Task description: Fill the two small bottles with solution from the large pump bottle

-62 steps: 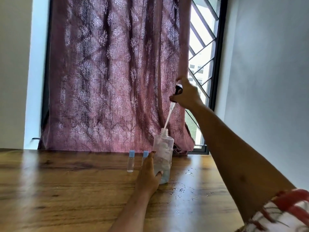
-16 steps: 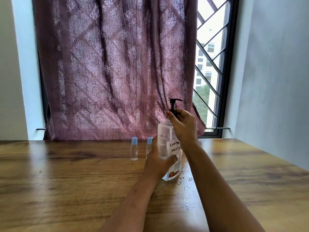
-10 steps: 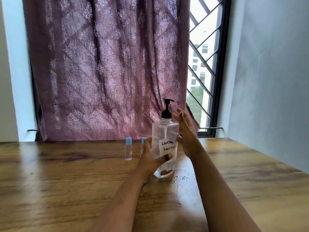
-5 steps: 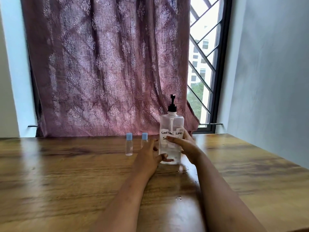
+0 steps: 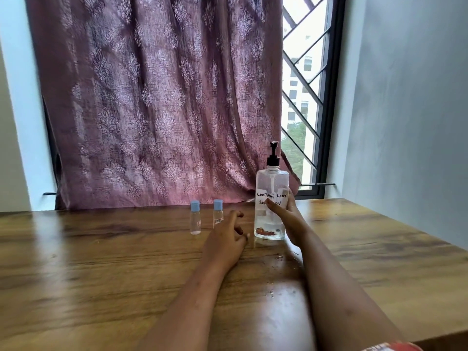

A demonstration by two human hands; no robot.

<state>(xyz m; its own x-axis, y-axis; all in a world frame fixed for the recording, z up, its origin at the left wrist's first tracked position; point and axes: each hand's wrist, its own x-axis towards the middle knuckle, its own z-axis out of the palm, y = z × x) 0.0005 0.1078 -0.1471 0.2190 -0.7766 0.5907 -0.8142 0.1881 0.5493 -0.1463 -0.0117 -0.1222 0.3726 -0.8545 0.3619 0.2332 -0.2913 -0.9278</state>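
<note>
Returned upright to the surface (image 5: 101, 262) with its pump refitted (seconds earlier the pump was out of the neck), the large pump bottle (image 5: 272, 183) stands before the curtain. The right hand (image 5: 287, 216) grips its labelled body. The left hand (image 5: 224, 239), off the bottle since the previous frame, lies loosely curled and empty beside it. The left small bottle (image 5: 195, 220) and right small bottle (image 5: 217, 214) stand capped nearby. Filling is probably finished, though their levels are unreadable.

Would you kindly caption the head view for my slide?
Right hand grips the upright pump bottle beside two capped small bottles.
</note>
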